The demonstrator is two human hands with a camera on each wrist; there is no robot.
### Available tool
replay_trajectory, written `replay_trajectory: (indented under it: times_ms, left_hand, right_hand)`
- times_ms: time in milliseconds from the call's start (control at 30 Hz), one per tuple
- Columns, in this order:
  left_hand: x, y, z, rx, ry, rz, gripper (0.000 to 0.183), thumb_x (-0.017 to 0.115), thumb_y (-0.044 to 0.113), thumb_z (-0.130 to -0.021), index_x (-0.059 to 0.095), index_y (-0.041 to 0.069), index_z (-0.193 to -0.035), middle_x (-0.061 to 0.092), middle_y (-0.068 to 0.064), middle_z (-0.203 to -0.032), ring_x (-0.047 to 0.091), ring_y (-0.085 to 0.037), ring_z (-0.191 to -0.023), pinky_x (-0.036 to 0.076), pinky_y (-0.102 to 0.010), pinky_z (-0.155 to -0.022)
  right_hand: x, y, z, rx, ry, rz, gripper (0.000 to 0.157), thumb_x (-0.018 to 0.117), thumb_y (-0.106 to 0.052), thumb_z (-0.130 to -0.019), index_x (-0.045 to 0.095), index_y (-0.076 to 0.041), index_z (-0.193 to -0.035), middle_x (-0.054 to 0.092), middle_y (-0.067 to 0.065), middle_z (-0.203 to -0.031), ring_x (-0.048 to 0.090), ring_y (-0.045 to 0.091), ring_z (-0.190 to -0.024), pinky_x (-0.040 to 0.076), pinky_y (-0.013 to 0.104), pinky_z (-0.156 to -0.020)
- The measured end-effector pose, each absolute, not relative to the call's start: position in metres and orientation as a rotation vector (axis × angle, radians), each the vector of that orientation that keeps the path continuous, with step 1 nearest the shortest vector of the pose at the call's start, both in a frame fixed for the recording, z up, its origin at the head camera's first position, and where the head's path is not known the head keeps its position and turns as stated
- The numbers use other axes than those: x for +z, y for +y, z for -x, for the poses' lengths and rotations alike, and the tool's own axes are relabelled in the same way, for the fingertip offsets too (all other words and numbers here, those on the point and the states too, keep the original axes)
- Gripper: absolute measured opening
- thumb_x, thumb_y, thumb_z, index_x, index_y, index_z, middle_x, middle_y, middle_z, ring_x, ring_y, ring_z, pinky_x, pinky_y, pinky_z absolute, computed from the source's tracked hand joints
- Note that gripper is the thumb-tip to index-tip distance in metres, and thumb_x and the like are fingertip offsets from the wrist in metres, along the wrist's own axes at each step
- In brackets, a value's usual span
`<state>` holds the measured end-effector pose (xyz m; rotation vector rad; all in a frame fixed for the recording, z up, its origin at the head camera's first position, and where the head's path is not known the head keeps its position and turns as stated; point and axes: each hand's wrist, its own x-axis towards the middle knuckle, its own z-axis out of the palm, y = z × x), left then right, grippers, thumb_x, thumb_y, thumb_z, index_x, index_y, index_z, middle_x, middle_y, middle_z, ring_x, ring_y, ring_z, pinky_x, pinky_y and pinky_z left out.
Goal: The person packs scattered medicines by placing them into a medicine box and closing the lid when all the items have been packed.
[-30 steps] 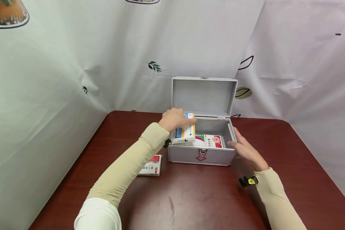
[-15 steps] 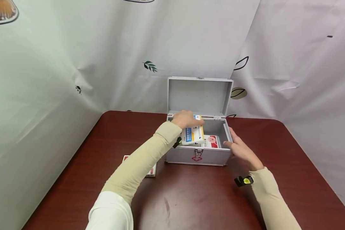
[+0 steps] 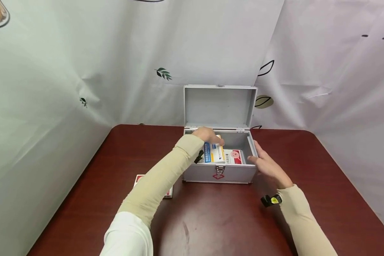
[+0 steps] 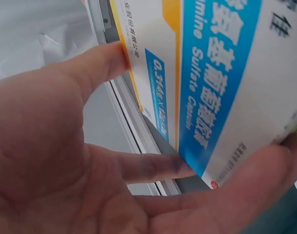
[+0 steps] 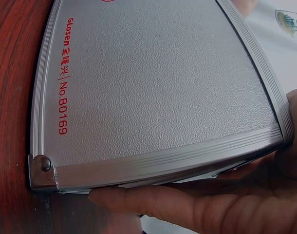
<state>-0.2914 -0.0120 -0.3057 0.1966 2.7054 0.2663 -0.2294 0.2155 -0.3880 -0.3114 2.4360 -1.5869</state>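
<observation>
A silver first-aid case (image 3: 236, 175) with a red cross emblem stands on the table, its lid (image 3: 219, 106) raised. Inside its left part, my left hand (image 3: 207, 135) holds a white, blue and yellow medicine box (image 3: 215, 153) by the edges. The left wrist view shows this medicine box (image 4: 221, 83) tilted between thumb and fingers. To its right in the case lies a white and red medicine box (image 3: 233, 156). My right hand (image 3: 269, 166) grips the case's right wall, thumb over the rim. In the right wrist view, its fingers run along the case's outer side.
A white and red medicine box (image 3: 169, 193) lies on the dark red table (image 3: 211, 220) left of the case, partly covered by my left sleeve (image 3: 160, 177). Pale printed sheeting (image 3: 131, 89) rises behind and beside the table.
My left hand has carried the blue and white medicine box rightward and lowered it into the case. My right hand keeps its grip on the case wall. The head view has shifted slightly.
</observation>
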Motion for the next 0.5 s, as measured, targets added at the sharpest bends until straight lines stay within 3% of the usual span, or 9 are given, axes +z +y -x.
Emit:
replay_trajectory:
  times_ms: [200,500]
  left_hand:
    - [-0.308,-0.012,0.302,0.227,2.622,-0.16,0.081,0.05,0.067,-0.077,0.046,0.007,-0.131,0.051,-0.01,-0.117,0.049,-0.019,-0.101,0.04,-0.034,-0.092]
    - [-0.324,-0.002,0.305,0.031,2.644,-0.376,0.07,0.052,0.065,-0.077,0.057,0.01,-0.121,0.059,-0.006,-0.11,0.054,-0.016,-0.093,0.043,-0.033,-0.088]
  right_hand:
    - [-0.388,0.214,0.231,-1.604,2.416,0.306,0.068,0.04,-0.005,-0.093,0.002,-0.021,-0.148,0.008,0.019,-0.15,0.02,0.046,-0.128,0.038,0.065,-0.083]
    - [-0.388,0.215,0.23,-1.609,2.41,0.304,0.069,0.04,-0.006,-0.093,0.002,-0.024,-0.148,0.007,0.018,-0.15,0.022,0.046,-0.127,0.044,0.062,-0.076]
